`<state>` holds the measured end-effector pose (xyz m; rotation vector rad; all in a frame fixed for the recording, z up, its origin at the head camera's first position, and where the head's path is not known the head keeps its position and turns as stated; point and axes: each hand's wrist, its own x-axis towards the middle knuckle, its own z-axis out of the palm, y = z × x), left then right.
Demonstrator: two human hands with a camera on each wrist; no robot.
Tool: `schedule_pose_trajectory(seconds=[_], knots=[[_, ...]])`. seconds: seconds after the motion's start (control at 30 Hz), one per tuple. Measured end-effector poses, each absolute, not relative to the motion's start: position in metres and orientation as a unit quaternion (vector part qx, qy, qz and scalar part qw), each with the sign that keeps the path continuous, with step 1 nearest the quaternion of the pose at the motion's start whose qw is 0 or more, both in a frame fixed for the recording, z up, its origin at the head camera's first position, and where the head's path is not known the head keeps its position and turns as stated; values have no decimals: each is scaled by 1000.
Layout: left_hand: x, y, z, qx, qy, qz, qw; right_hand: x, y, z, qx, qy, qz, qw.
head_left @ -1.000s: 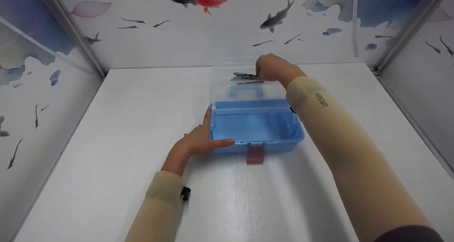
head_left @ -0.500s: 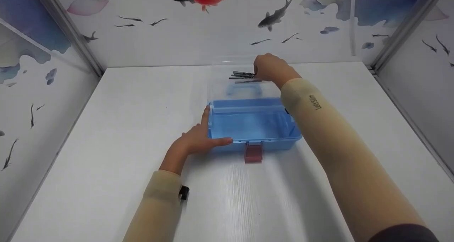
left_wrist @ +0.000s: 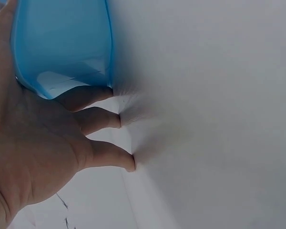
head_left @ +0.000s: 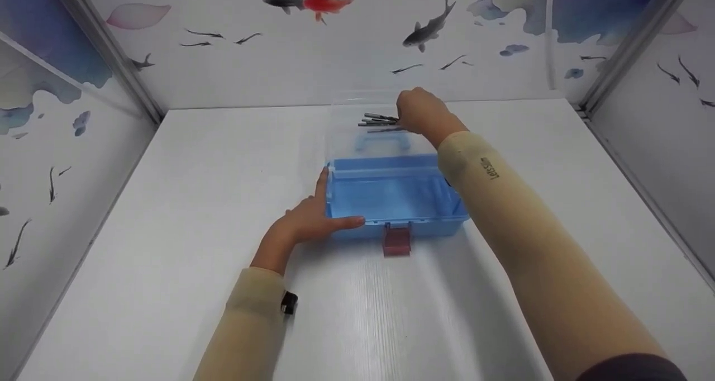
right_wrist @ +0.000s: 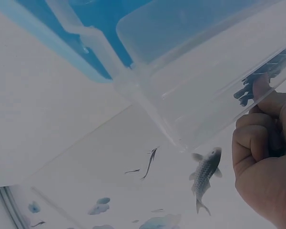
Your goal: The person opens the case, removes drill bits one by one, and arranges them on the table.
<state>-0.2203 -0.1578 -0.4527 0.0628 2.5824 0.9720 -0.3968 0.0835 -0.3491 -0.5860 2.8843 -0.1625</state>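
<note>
Little has changed over the last second: the whole head view has slid slightly, and the right sleeve now covers more of the right end of the blue box, while both hands keep much the same places against it. The right hand is closed, its fingers curled tightly in the right wrist view, and it grips a small bundle of dark rods. The rods point out to the left of the fist, roughly level, over the clear lid, which stands opened back behind the box; whether they touch it I cannot tell. A thin dark streak beneath them may be a reflection or another rod. The left hand is spread wide at the box's left end, thumb straight along the front rim, index finger stretched along the side toward the back corner. In the left wrist view, its other three fingers are parted, their tips resting on the desk beside the box. A light-blue handle shows through the lid, and a red latch hangs at the front.
</note>
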Motion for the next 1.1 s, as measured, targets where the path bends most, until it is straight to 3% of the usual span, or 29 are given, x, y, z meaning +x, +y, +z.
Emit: schedule_pose_trajectory(seconds=[0.53, 1.1], knots=[[-217, -160, -454, 27, 913, 356, 195, -394, 82, -358, -180, 976, -74, 99], [-219, -159, -452, 22, 918, 347, 190, -386, 104, -304, -226, 972, -36, 53]])
